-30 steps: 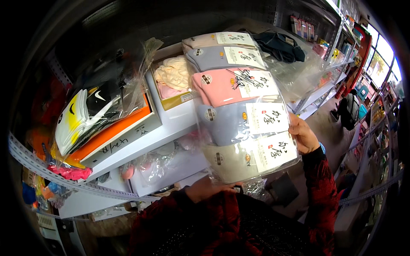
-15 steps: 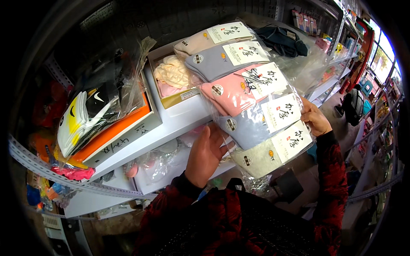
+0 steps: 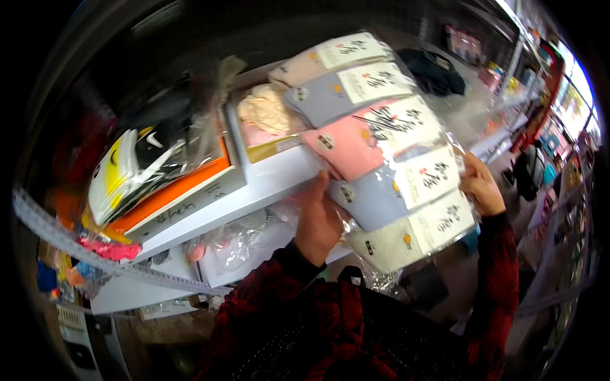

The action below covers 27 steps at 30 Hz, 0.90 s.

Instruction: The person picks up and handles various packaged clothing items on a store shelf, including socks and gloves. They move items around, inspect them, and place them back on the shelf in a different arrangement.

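A clear plastic pack of folded socks (image 3: 356, 152) in beige, grey, pink, blue and pale grey-green, each with a white paper label, is held up in front of me, tilted. My right hand (image 3: 481, 184) pinches its right edge, thumb on the near side. At the left edge, my left hand (image 3: 319, 219) has its thumb raised against the plastic, and its fingers go behind the pack out of sight. Just beyond the pack's left side, an open carton (image 3: 267, 151) holds a cream bundled cloth (image 3: 264, 109).
On the white shelf (image 3: 190, 222), an orange-and-white box (image 3: 175, 203) carries plastic-wrapped black, white and yellow socks (image 3: 121, 171). Dark folded cloth (image 3: 432, 71) lies behind the pack. Clear-wrapped goods (image 3: 244, 241) fill a lower tier. A perforated metal rail (image 3: 82, 244) edges the shelf.
The pack has shifted slightly right with my right hand. My left hand has moved right and up, closing in on the pack's left edge, its fingers now hidden behind it.
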Motion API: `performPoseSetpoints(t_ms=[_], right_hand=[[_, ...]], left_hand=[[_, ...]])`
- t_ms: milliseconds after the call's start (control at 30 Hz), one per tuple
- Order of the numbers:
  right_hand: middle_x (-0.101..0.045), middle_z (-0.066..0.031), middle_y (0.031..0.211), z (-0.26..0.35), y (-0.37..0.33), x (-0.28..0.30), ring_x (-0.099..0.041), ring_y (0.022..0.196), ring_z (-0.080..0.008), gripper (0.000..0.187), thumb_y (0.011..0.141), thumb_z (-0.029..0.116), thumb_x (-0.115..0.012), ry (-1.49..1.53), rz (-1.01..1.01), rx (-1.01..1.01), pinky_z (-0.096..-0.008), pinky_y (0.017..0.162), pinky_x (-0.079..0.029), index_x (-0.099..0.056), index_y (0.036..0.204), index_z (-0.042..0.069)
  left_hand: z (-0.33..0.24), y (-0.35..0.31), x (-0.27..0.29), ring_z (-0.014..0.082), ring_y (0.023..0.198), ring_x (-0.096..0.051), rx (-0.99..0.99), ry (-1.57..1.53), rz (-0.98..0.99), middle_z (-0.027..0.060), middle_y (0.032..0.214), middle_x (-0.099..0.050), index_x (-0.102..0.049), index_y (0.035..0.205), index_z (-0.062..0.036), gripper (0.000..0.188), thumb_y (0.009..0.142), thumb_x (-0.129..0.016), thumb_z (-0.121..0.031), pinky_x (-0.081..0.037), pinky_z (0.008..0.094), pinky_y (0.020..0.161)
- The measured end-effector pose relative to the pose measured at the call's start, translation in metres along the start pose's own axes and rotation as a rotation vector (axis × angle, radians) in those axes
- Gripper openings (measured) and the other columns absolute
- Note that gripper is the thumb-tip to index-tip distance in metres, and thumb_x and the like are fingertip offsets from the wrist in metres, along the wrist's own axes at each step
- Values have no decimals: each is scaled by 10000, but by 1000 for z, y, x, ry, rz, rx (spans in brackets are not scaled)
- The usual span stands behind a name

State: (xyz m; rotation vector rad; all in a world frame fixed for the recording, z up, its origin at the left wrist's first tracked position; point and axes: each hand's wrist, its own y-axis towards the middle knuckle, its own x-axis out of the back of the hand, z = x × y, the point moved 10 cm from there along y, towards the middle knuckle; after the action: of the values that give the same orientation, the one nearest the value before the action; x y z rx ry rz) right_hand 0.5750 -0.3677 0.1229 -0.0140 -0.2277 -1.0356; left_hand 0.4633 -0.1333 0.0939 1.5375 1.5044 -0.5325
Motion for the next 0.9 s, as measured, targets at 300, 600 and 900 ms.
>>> performPoseSetpoints(t_ms=[300, 600, 900], right_hand=[[-499, -106, 1216, 30, -34, 26, -584, 870, -140, 790, 535, -78, -396, -13, -25, 200, -214, 686, -464, -351, 1323, -31], [-525, -83, 1156, 26, -32, 40, -570, 855, -134, 773, 530, -59, -399, 23, -53, 214, -207, 700, -449, -369, 1302, -56], [-538, -74, 1126, 21, 9, 48, -501, 998, -120, 605, 668, 70, -437, 35, -130, 371, -222, 869, -375, -417, 1261, -48]], left_hand=[[41, 10, 19, 170, 1024, -557, 219, -195, -9, 82, 1145, -544, -435, 1220, -50, 398, 893, -525, -258, -488, 314, 840], [12, 14, -19, 215, 1178, -443, 98, -27, 124, 116, 1302, -408, -231, 1354, -45, 577, 850, -513, -64, -394, 365, 973], [-93, -8, -93, 262, 1140, -467, -523, 909, 301, 155, 1242, -441, -406, 1199, 3, 435, 790, -555, 13, -385, 357, 948]])
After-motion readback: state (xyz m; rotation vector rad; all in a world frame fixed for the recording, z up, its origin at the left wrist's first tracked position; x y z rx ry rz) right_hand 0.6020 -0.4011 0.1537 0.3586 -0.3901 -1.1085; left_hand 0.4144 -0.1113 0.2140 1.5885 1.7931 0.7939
